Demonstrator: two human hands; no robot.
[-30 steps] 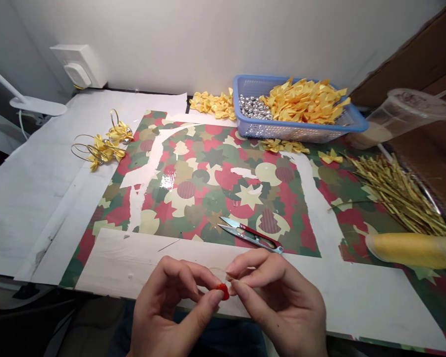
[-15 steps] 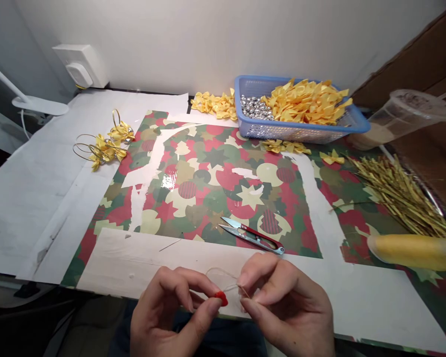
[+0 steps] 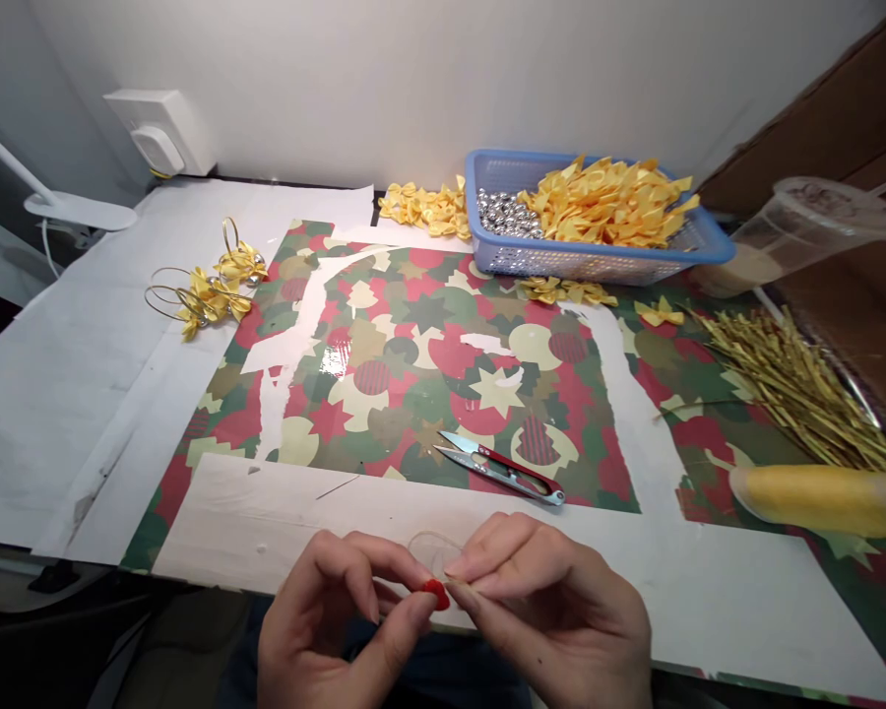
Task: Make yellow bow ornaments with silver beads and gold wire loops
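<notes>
A small red piece (image 3: 434, 594) is pinched in the left hand (image 3: 332, 615), a thin wire loop (image 3: 434, 553) rising from it. The right hand (image 3: 553, 601) pinches the wire just beside, over the near edge of the white board (image 3: 671, 591), with thread snips (image 3: 498, 473) lying beyond.

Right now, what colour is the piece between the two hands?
Red: the piece shows best in the head view.
</notes>
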